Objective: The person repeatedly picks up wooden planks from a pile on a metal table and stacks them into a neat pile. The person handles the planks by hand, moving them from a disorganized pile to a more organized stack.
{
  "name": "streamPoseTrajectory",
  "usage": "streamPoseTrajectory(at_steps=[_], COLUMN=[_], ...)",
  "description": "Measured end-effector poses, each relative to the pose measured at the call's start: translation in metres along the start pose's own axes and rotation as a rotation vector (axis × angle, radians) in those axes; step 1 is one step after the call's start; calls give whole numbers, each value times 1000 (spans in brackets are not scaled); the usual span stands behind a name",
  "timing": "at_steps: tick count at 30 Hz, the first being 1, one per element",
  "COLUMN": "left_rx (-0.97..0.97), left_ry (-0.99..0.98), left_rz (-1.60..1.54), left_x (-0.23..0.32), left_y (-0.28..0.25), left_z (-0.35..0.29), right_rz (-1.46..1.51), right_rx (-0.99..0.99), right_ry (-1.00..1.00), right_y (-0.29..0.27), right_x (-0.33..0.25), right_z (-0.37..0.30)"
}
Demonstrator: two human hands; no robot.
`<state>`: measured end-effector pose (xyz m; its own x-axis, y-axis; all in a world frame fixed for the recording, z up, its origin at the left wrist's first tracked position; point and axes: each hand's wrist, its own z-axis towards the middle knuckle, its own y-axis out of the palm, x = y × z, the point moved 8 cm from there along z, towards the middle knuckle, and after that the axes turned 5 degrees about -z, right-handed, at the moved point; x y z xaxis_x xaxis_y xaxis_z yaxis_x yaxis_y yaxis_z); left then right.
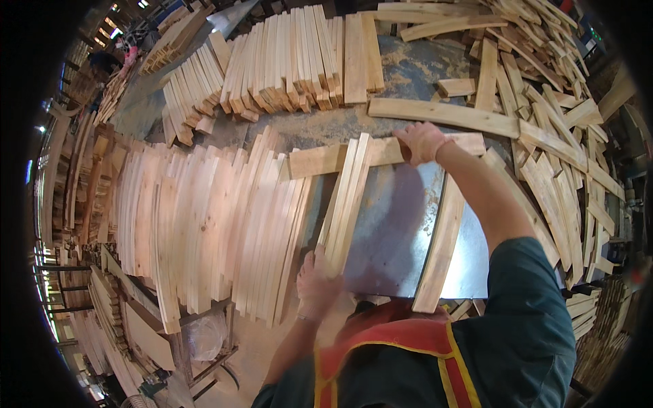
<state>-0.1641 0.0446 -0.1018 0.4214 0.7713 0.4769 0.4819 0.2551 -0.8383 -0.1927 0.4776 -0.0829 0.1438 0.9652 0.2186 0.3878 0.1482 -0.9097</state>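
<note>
My left hand (318,284) is closed around the near end of a few narrow wooden strips (348,200) standing together on edge. Their far ends reach a wooden board (317,161) that lies crosswise beyond them. My right hand (420,143) grips this board right of the strips, its fingers bent over the far edge. Another board (439,248) runs lengthwise on the shiny metal tabletop (388,228), below my right forearm. Left of the strips, a long row of pale wooden slats (211,224) stands packed side by side.
Stacked boards (282,61) stand along the far side. A loose pile of wood pieces (544,129) fills the right side, with a long curved-looking board (445,117) in front. Sawdust lies on the tabletop. A clear plastic bag (206,336) hangs below the near left edge.
</note>
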Motion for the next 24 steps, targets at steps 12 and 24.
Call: streamPoseTrajectory(at_steps=[12,24], left_rx=[211,84], left_ry=[222,522], left_rz=[475,185], left_x=[-14,35], left_y=[-32,-12], left_z=[-19,-12], right_rz=[1321,933], right_rx=[157,-60], right_ry=[378,-345], right_y=[103,46], right_x=[-85,-328], right_z=[-128,-106])
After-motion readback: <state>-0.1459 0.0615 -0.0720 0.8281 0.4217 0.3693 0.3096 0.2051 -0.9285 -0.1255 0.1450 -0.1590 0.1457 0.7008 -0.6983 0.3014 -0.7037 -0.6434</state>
